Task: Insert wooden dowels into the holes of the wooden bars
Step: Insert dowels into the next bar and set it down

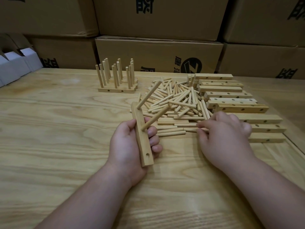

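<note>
Stacked cardboard boxes (158, 52) wall off the far side, printed with dark characters; white cartons (14, 66) sit far left. Wooden table (49, 129) carries everything. Far right: a heap of empty bars (231, 95), roughly ten (overlapping, exact count unclear), holes showing. Far centre-left: finished bars (115, 90) packed in a row, around a dozen dowels standing upright in them. Centre: loose dowel pile (178, 103), dozens, too tangled to count, lying between the two bar groups. Near centre: left hand (130, 146) has its grip wrapped around one held bar (142, 138), tilted up off the table, two inserted dowels (151, 95) sticking out toward the far right, one hole open at the near end. Right hand (226, 134) is at the pile's near edge, fingertips (200, 125) pinching at a loose dowel (189, 129) lying flat there (blurred, so grasp not fully clear).
</note>
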`<move>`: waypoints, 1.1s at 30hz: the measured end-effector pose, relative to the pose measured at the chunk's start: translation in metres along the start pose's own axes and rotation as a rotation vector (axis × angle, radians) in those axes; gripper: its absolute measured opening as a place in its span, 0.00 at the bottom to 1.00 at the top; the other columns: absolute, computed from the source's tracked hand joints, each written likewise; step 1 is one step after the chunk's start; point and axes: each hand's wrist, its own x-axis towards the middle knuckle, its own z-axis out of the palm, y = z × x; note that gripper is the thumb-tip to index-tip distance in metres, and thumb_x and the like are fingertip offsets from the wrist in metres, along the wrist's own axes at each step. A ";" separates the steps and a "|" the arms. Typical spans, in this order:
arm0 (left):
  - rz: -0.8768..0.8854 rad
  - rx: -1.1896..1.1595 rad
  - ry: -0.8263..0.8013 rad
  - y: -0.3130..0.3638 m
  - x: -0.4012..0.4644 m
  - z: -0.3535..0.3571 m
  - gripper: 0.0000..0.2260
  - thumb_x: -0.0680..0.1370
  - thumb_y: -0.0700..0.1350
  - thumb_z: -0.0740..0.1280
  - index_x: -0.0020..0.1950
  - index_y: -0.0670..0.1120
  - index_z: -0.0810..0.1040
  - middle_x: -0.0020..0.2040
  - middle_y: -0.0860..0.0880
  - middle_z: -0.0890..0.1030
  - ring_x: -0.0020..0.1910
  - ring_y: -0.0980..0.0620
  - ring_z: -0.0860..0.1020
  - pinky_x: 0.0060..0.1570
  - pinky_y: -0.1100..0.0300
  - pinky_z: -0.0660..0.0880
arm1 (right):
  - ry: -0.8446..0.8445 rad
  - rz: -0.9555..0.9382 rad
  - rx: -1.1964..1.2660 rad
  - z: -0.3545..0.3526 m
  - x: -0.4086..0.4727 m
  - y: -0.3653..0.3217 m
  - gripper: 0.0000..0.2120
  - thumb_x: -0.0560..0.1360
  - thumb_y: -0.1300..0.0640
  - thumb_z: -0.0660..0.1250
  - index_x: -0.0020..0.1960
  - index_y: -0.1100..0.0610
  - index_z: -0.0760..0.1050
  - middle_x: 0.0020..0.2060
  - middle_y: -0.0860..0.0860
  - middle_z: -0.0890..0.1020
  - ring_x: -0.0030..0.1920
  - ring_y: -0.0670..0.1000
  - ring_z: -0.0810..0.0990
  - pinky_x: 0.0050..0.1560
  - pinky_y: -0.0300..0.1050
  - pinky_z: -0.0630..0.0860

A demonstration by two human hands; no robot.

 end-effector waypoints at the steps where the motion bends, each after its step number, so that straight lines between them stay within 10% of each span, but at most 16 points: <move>1: 0.000 -0.001 -0.003 0.000 0.000 0.000 0.11 0.78 0.50 0.55 0.41 0.47 0.72 0.34 0.48 0.66 0.28 0.51 0.61 0.30 0.60 0.60 | -0.021 0.008 -0.030 0.001 0.000 0.000 0.09 0.78 0.47 0.64 0.52 0.42 0.83 0.46 0.43 0.70 0.55 0.50 0.66 0.50 0.49 0.53; 15: 0.078 0.045 -0.027 -0.003 -0.001 0.004 0.14 0.83 0.58 0.56 0.54 0.52 0.77 0.33 0.49 0.66 0.29 0.53 0.60 0.29 0.61 0.60 | 0.112 -0.228 0.370 -0.011 -0.008 -0.015 0.04 0.80 0.52 0.61 0.51 0.43 0.70 0.43 0.37 0.74 0.49 0.41 0.71 0.56 0.46 0.59; 22: 0.104 0.096 0.024 -0.006 0.002 0.004 0.16 0.83 0.59 0.57 0.53 0.51 0.79 0.32 0.48 0.67 0.28 0.52 0.64 0.32 0.59 0.65 | -0.033 -0.532 0.733 -0.013 -0.039 -0.034 0.04 0.76 0.55 0.67 0.50 0.49 0.77 0.35 0.34 0.77 0.31 0.42 0.75 0.33 0.34 0.67; 33: 0.124 0.123 -0.020 -0.006 -0.002 0.006 0.16 0.83 0.57 0.57 0.54 0.49 0.80 0.32 0.48 0.67 0.28 0.52 0.66 0.27 0.61 0.69 | -0.126 -0.547 0.657 -0.007 -0.036 -0.031 0.10 0.75 0.47 0.67 0.48 0.49 0.84 0.36 0.43 0.84 0.36 0.46 0.81 0.36 0.48 0.77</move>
